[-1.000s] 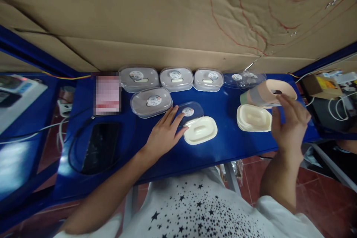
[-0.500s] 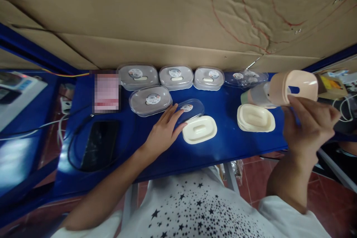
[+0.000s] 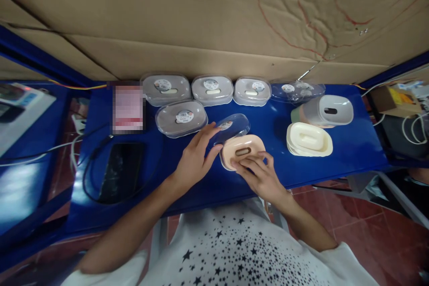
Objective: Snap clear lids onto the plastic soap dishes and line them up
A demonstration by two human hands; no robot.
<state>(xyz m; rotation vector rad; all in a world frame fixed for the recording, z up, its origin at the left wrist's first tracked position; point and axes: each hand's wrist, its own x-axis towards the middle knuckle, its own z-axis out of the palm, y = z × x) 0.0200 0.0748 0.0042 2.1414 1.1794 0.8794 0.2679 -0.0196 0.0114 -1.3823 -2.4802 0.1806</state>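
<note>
A peach-coloured oval dish with a slot in its middle sits over the cream oval base, which it now mostly hides. My right hand is closed on the dish's near edge, its fingers bent over the rim. My left hand has its fingers stretched out and apart. Its fingertips rest at the left edge of a clear plastic lid with a round sticker, while the thumb reaches the dish's left side. Stacked cream bases lie to the right, in front of a nested row of slotted dishes, grey one outermost.
Several lidded grey boxes line the back of the blue table, against a cardboard wall. Spare clear lids lie at the back right. To the left are a black phone, a cable and a blurred pink item.
My right hand has brought the peach dish from the nested row at right onto the cream base. A grey dish now shows at the row's end. My left hand has barely moved.
</note>
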